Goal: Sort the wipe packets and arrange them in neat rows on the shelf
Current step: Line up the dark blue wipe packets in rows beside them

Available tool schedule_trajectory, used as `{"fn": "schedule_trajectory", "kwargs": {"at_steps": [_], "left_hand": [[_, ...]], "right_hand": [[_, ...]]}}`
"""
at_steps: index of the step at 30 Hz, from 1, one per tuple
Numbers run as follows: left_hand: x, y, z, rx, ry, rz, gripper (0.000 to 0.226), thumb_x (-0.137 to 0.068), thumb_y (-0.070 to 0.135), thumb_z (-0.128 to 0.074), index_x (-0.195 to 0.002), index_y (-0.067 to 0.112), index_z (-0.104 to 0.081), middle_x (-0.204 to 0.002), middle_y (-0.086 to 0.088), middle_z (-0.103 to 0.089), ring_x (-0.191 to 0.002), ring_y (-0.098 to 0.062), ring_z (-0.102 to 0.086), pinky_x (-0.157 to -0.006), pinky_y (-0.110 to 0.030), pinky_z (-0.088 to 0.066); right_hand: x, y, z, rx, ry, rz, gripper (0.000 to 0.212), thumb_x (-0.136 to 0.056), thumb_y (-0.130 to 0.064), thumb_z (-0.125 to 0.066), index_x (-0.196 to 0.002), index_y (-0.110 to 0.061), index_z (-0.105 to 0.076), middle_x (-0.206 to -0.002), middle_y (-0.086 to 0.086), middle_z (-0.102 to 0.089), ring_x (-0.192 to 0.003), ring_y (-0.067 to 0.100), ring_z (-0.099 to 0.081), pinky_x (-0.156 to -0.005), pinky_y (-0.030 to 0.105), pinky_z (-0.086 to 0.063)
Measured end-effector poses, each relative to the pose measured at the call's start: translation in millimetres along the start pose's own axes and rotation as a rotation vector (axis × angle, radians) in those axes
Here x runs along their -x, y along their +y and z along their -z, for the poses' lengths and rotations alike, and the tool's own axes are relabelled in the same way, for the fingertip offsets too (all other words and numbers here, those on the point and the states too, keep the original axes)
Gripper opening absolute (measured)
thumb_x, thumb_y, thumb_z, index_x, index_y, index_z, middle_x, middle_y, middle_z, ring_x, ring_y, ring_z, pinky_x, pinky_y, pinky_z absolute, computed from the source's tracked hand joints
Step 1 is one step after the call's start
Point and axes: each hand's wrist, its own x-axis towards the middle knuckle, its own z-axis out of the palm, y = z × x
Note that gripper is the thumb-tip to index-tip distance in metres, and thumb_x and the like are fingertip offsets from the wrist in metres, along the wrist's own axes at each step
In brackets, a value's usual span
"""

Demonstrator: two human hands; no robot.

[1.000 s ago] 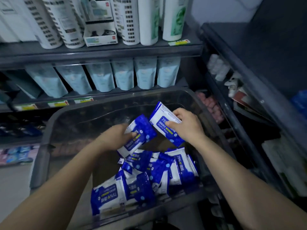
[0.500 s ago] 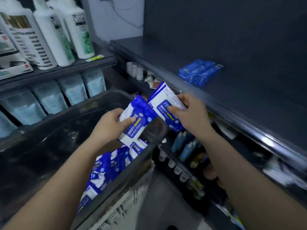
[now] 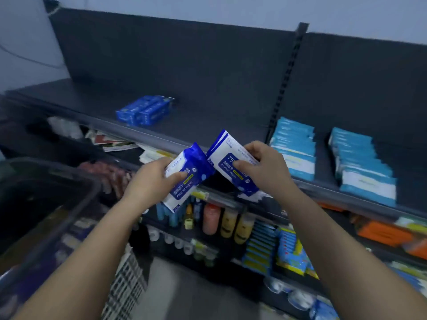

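Observation:
My left hand (image 3: 151,181) grips a blue-and-white alcohol wipe packet (image 3: 188,179) and my right hand (image 3: 265,169) grips another such packet, or a thin stack of them (image 3: 227,158). Both packets are held side by side, nearly touching, just in front of the dark shelf's front edge (image 3: 161,140). A few matching dark blue packets (image 3: 144,109) lie in a short row further back on that shelf, to the left of my hands.
Two rows of light blue packets (image 3: 294,148) (image 3: 362,162) stand on the shelf section to the right. A dark bin (image 3: 46,204) sits at lower left. Lower shelves hold small bottles (image 3: 221,221) and coloured packs (image 3: 288,252).
The view has swung right from the bin to the dark shelf. Both hands lifted their packets out of the bin and carried them up to the shelf's front edge.

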Motion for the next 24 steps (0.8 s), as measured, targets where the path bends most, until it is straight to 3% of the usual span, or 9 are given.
{"fn": "schedule_trajectory", "kwargs": {"at_steps": [3,8,15,19,24], "left_hand": [[5.8,58.9,-44.5,-0.008,-0.036,-0.049,0.024,-0.085,0.046,-0.064,-0.09,0.022,-0.061,-0.08,0.003,-0.064,-0.076,-0.019,-0.061,-0.066,-0.036,-0.049],[15.2,148.6,-118.9,0.009,-0.119,-0.12,0.023,-0.085,0.046,-0.063,-0.083,0.023,-0.059,-0.075,0.004,-0.065,-0.069,-0.018,-0.063,-0.064,-0.038,-0.051],[4.3,265.0,-191.4,0.032,-0.233,-0.231,0.027,-0.088,0.043,-0.062,-0.081,0.018,-0.054,-0.075,0.001,-0.063,-0.066,-0.015,-0.061,-0.06,-0.036,-0.048],[-18.4,325.7,-226.9,0.0,-0.249,-0.31,0.028,-0.087,0.043,-0.062,-0.091,0.016,-0.058,-0.081,-0.001,-0.065,-0.072,-0.018,-0.062,-0.067,-0.041,-0.052],[-56.1,400.6,-272.3,-0.071,-0.31,-0.427,0.028,-0.087,0.047,-0.062,-0.087,0.019,-0.057,-0.081,0.001,-0.064,-0.073,-0.017,-0.062,-0.069,-0.037,-0.053]], "right_hand": [[21.1,42.1,60.4,0.065,0.032,-0.036,0.02,-0.079,-0.031,-0.074,-0.09,-0.029,-0.057,-0.096,-0.006,-0.07,-0.086,0.017,-0.065,-0.077,0.036,-0.052],[55.1,111.6,150.7,0.143,0.098,-0.081,0.021,-0.081,-0.03,-0.074,-0.092,-0.023,-0.058,-0.1,-0.001,-0.07,-0.087,0.02,-0.064,-0.075,0.038,-0.052],[79.5,185.2,258.1,0.158,0.19,-0.221,0.019,-0.081,-0.03,-0.074,-0.093,-0.023,-0.06,-0.1,-0.004,-0.07,-0.086,0.017,-0.065,-0.075,0.043,-0.055],[78.8,223.8,308.6,0.144,0.27,-0.294,0.016,-0.081,-0.03,-0.074,-0.091,-0.026,-0.062,-0.098,-0.009,-0.069,-0.085,0.014,-0.065,-0.075,0.041,-0.055],[64.3,279.9,362.6,0.117,0.346,-0.347,0.016,-0.079,-0.029,-0.075,-0.088,-0.026,-0.063,-0.093,-0.011,-0.07,-0.083,0.012,-0.066,-0.075,0.04,-0.055]]}}
